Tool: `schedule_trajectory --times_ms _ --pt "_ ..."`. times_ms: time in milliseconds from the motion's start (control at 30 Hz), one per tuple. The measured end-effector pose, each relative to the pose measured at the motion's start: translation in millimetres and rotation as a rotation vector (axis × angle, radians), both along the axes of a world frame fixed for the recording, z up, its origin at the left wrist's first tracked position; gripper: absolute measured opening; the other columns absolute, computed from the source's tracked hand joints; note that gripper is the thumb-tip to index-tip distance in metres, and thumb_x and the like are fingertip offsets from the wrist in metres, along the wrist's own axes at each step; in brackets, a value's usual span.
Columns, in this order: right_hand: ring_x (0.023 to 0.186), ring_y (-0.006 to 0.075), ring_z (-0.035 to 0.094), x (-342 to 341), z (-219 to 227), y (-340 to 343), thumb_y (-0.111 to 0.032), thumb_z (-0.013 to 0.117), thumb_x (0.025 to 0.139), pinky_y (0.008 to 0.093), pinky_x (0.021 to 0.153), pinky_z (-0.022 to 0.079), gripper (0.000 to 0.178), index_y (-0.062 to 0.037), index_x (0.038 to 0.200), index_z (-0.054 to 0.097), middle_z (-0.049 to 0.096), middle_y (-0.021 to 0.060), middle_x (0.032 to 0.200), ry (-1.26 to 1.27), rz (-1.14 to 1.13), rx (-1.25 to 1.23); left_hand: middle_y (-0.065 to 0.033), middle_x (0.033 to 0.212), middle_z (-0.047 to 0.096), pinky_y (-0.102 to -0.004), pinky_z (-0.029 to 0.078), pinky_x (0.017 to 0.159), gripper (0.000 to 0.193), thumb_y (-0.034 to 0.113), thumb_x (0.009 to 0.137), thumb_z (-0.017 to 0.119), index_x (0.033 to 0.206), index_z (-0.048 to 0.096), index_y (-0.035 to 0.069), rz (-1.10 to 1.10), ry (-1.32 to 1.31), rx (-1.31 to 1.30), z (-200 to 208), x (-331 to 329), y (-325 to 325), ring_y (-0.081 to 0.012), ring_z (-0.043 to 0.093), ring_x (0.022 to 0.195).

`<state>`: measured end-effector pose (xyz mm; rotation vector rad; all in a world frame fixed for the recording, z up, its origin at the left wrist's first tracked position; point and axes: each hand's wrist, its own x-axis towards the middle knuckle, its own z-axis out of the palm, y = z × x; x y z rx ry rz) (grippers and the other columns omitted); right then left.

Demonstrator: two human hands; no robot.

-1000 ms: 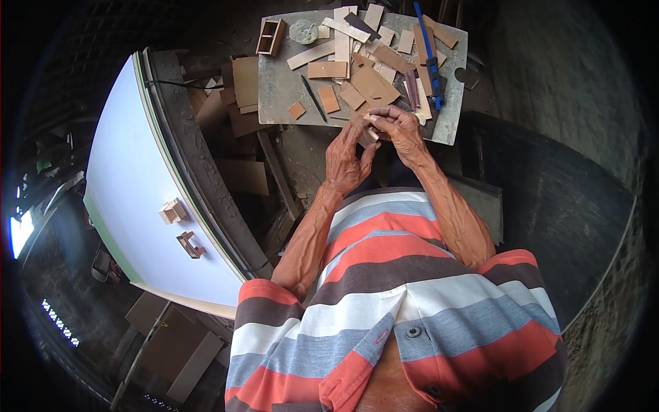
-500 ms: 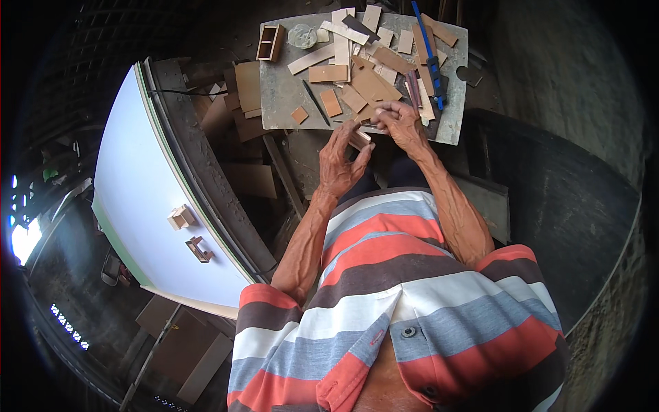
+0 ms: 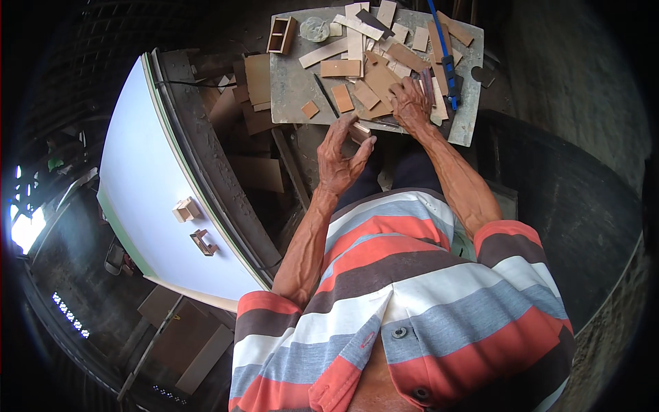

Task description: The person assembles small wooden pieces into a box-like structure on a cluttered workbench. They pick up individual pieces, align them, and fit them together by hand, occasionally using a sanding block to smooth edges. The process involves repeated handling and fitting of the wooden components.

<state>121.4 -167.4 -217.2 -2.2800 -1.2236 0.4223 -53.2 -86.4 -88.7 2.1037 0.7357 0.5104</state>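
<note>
My left hand (image 3: pixel 338 156) is closed on a small wooden box (image 3: pixel 360 132), held between thumb and fingers just off the near edge of the worktable (image 3: pixel 292 103). My right hand (image 3: pixel 412 108) is over the table's near side, its fingers curled down at a flat brown wood piece (image 3: pixel 379 82). Whatever is in those fingertips is too small or hidden to name. Beside that hand lie thin dark strips (image 3: pixel 427 86) and a blue caliper (image 3: pixel 449 75). Left of it are an orange-brown rectangle (image 3: pixel 342 98), a small square piece (image 3: pixel 310 109) and a dark pencil-like stick (image 3: pixel 326 95).
Many thin wood offcuts (image 3: pixel 354 41) cover the table's far half. A two-compartment wooden box (image 3: pixel 281 36) and a clear round container (image 3: pixel 314 29) stand far left. On a white panel (image 3: pixel 147 172) at my left sit two small wooden assemblies. Boards (image 3: pixel 257 75) lean between panel and table.
My right hand has moved away from the left, forward and down onto the wood pieces. The left hand still holds the small box. The whole view has shifted slightly.
</note>
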Motion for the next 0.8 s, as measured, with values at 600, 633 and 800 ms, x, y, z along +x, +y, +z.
schedule_trajectory --times_ms 600,633,800 --pt "0.077 0.0074 0.059 -9 114 -44 -0.015 0.057 0.093 0.0201 0.067 0.051 0.020 -0.0017 0.104 0.067 0.065 0.0036 0.091 1.492 -0.276 0.283 -0.0157 0.105 0.063 -0.0330 0.051 0.082 0.050 0.008 0.073 0.078 0.118 0.056 0.000 -0.106 -0.068 0.055 19 14 -4 -0.0272 0.065 0.094" --pt "0.077 0.0070 0.059 -9 115 -46 -0.013 0.057 0.092 0.0198 0.066 0.051 0.019 -0.0018 0.103 0.067 0.064 0.0031 0.091 1.514 -0.275 0.290 -0.0156 0.105 0.063 -0.0330 0.051 0.081 0.050 0.008 0.073 0.078 0.118 0.056 0.001 -0.110 -0.066 0.056 20 16 -4 -0.0271 0.065 0.093" --pt "0.068 0.0058 0.057 -13 118 -48 -0.008 0.060 0.085 0.0186 0.059 0.050 0.019 -0.0026 0.102 0.068 0.065 0.0021 0.086 1.402 -0.296 0.337 -0.0154 0.106 0.063 -0.0330 0.052 0.080 0.049 0.009 0.073 0.078 0.117 0.057 0.001 -0.126 -0.062 0.061 21 19 -8 -0.0271 0.065 0.092"
